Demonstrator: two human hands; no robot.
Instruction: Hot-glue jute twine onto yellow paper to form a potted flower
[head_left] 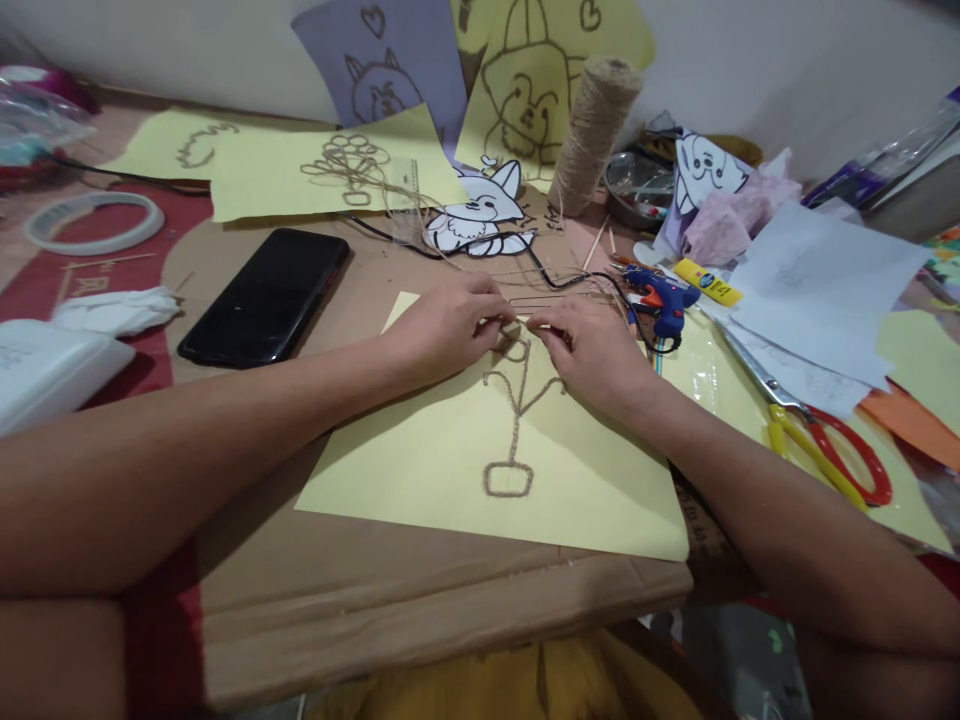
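Observation:
A yellow sheet [420,460] lies on the cardboard-covered table, bearing a brown twine outline [516,425] of a pot, a stem and curling branches. My left hand [457,322] rests over the sheet's upper part, thumb and fingers pinched on the twine. Close to its right, my right hand [589,345] pinches the twine too, fingertips almost touching the left ones. Loose twine runs behind both hands. The upper part of the outline is partly hidden by my fingers.
A black phone [266,297] lies left of the sheet. Behind stand a twine spool [596,135] and fox cutout [480,210]. To the right are a blue glue gun [664,300] with its cable, a glue tube [707,282] and scissors [817,430]. A tape roll [94,222] lies left.

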